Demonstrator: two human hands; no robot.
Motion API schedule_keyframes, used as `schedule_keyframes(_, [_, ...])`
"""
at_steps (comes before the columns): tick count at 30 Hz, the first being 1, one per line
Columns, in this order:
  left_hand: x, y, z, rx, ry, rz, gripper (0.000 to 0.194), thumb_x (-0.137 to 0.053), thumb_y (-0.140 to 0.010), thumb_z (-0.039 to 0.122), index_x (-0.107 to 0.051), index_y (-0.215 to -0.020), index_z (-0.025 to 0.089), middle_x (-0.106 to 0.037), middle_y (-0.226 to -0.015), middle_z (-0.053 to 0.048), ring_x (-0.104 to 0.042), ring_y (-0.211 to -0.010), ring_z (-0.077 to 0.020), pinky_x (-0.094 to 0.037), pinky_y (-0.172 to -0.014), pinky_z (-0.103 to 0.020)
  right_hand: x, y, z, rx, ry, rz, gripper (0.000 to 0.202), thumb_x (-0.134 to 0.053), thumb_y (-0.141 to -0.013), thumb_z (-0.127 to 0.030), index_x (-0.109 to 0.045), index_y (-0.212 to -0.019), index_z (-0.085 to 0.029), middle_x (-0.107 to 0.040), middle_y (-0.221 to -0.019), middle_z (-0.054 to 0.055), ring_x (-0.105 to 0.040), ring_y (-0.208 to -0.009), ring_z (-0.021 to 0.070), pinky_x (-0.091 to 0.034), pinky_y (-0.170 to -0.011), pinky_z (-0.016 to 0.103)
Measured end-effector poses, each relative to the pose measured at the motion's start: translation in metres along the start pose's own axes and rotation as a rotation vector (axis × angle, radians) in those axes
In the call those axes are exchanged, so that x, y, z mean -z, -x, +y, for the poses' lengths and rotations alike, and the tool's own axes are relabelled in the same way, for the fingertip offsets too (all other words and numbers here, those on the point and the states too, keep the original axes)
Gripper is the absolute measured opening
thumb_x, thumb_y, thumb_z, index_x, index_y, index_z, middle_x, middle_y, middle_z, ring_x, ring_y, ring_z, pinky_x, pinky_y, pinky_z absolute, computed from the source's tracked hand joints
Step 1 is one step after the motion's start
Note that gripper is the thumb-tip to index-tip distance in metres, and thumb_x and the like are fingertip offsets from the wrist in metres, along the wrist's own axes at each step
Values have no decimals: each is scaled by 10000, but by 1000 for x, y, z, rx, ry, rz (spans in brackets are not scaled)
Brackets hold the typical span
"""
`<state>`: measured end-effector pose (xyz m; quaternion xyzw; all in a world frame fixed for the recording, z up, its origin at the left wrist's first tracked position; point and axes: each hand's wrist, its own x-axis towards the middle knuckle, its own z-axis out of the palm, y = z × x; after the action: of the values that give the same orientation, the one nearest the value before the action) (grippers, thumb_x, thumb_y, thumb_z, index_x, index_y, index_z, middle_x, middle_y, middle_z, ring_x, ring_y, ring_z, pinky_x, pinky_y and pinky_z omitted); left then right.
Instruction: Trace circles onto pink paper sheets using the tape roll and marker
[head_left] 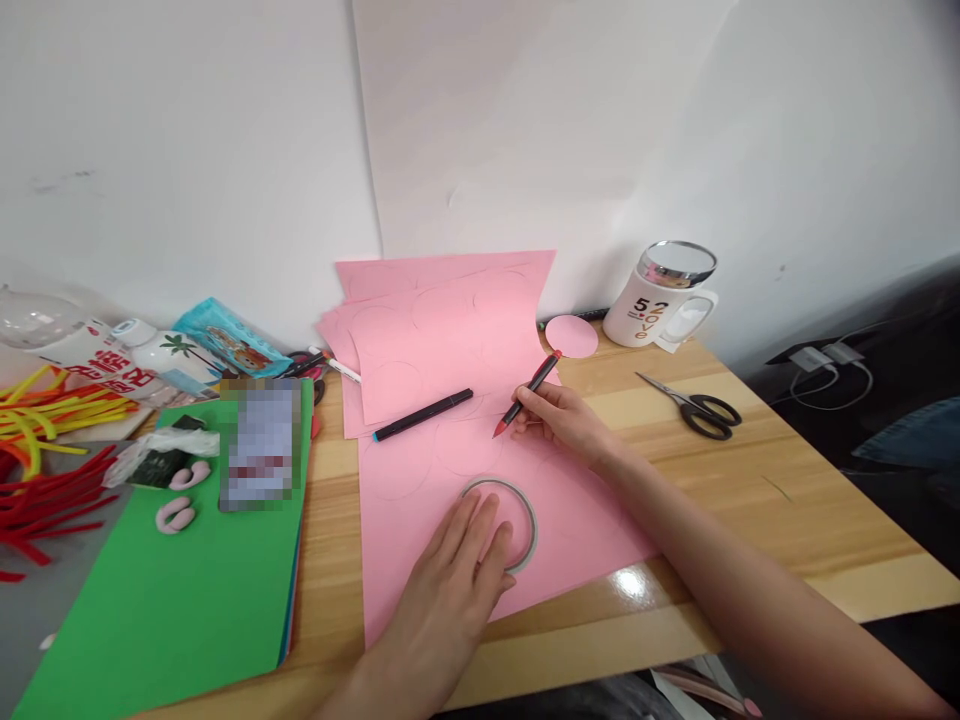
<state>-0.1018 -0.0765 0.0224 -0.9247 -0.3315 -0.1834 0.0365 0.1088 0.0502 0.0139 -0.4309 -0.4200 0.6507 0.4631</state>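
My left hand [465,565] lies with fingers spread over a thin grey ring [535,535], touching its left and lower part. The ring rests flat on a pink paper sheet [405,580]. My right hand [551,415] is closed around a black pen [534,382] with red ends. Its lower tip points at the paper, above the ring; whether it touches cannot be told. Several faint circles are drawn on the pink sheets. Left of the right hand, a black marker [424,415] lies across the paper. Behind the pen is a cut pink paper disc [572,337].
Black-handled scissors [701,408] and a white mug [645,300] are on the right. On the left lie green sheets [172,620], a phone [260,445] and red and yellow fuzzy strips [52,500]. Bottles stand behind; a white wall [225,150] bounds the table.
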Motion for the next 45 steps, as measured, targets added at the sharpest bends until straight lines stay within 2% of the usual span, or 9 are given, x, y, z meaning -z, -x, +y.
schedule_keyframes(7, [-3,-9,2,18,-28,-256,532,-520,-821,93,-416,-1339,153,-400,-1445,-217,-349,-1360,-351,-420,-1034,-499,-5,4,0,-57,-12,-25,469,-801,-602,-544,-590,-813,-183,-673,-710,25,-656,-626,147,-600,-694,338])
schedule_keyframes(10, [-3,-11,3,14,-47,-280,548,-512,-807,107,-408,-1341,164,-379,-1458,-208,-357,-1357,-346,-409,-1039,-506,-11,8,0,-31,28,-58,437,-782,-656,-507,-549,-864,-201,-693,-782,32,-678,-652,159,-602,-712,362])
schedule_keyframes(14, [-2,-15,4,-28,-81,-302,529,-509,-807,134,-410,-1327,117,-421,-1406,-243,-411,-1311,-376,-412,-1020,-523,-23,13,2,-25,103,-102,428,-720,-716,-528,-525,-913,-201,-683,-744,20,-693,-677,178,-593,-731,372])
schedule_keyframes(19, [-1,-20,6,-15,-96,-310,510,-484,-825,137,-403,-1329,127,-456,-1375,-217,-454,-1276,-356,-403,-1026,-511,-33,14,9,56,248,-83,375,-671,-761,-519,-447,-803,-221,-658,-719,6,-693,-705,201,-565,-671,345])
schedule_keyframes(25, [-1,-22,7,-7,-118,-297,454,-452,-838,129,-431,-1291,115,-491,-1321,-228,-483,-1238,-357,-430,-985,-509,-45,9,15,88,270,-94,373,-651,-786,-464,-353,-738,-245,-592,-638,-39,-679,-651,190,-543,-595,316])
schedule_keyframes(33, [-19,-16,3,-20,-66,-244,486,-473,-823,176,-429,-1304,125,-482,-1339,-234,-474,-1238,-381,-415,-975,-535,-58,8,13,57,331,-171,170,-598,-814,-303,-445,-839,-232,-578,-651,-41,-637,-588,159,-554,-595,318])
schedule_keyframes(36, [-17,-18,3,-14,-54,-290,506,-473,-839,193,-410,-1337,122,-463,-1362,-236,-445,-1266,-377,-381,-1005,-537,-60,10,10,55,402,-224,147,-572,-823,-276,-431,-821,-232,-550,-633,-48,-608,-567,150,-537,-560,303])
schedule_keyframes(40, [-8,-24,4,4,-74,-427,527,-479,-850,186,-389,-1366,129,-431,-1394,-236,-416,-1291,-378,-348,-1036,-535,-61,12,4,90,552,-262,138,-547,-826,-227,-414,-789,-230,-534,-601,-54,-571,-548,139,-517,-546,287])
schedule_keyframes(45, [-2,-30,5,19,-54,-498,503,-494,-851,195,-415,-1344,126,-434,-1384,-237,-423,-1278,-384,-355,-1030,-539,-58,10,2,128,626,-222,147,-541,-828,-209,-403,-782,-233,-543,-587,-56,-568,-525,138,-493,-525,269])
